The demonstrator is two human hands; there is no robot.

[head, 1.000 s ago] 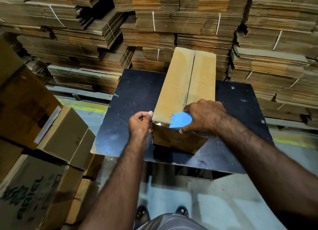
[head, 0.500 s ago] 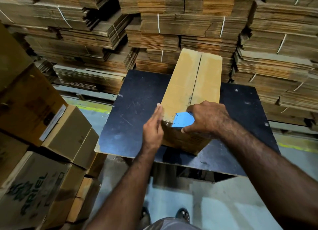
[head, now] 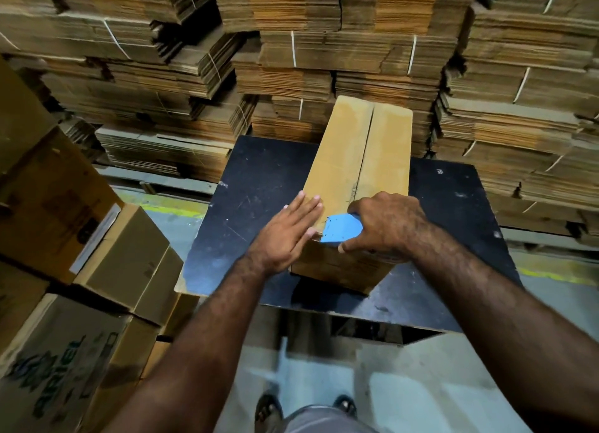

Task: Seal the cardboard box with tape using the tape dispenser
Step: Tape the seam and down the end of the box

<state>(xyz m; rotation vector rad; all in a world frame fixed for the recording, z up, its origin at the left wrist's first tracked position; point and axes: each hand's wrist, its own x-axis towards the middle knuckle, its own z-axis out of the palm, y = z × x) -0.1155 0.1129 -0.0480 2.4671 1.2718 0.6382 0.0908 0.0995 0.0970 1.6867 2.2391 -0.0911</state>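
Our right hand (head: 387,225) grips the blue plastic tape dispenser (head: 340,227) at the near edge of the long brown cardboard box (head: 353,160); our flat left hand (head: 288,231) steadies it. The centre seam looks untaped.

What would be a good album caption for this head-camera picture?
Left hand flat on the box, right hand gripping the blue tape dispenser at its near edge.
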